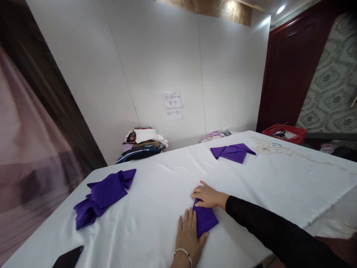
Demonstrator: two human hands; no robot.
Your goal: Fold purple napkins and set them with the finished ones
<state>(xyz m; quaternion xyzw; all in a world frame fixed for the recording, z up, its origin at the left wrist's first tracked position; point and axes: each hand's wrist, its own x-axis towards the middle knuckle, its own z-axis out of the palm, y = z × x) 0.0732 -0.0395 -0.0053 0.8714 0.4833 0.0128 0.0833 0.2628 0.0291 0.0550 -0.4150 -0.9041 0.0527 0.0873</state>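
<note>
A folded purple cloth napkin [205,222] lies on the white tablecloth in front of me. My left hand [188,234], with a silver bracelet at the wrist, is laid flat along the napkin's left edge, its fingers stretched out. At the napkin's far corner is my right hand [206,195] in a black sleeve; thumb and forefinger close on that corner while another finger sticks out. Farther back on the right lies a second folded purple napkin [232,152]. Several loosely bunched purple napkins [107,191] lie in a heap to the left.
A dark phone [68,257] lies at the near left table edge. Behind the table are a stack of folded clothes [143,143], pink cloths [212,136] and a red basket [295,138]. Beige stitching or threads [267,146] mark the white tablecloth [156,193]. Paper signs [174,106] hang on the wall.
</note>
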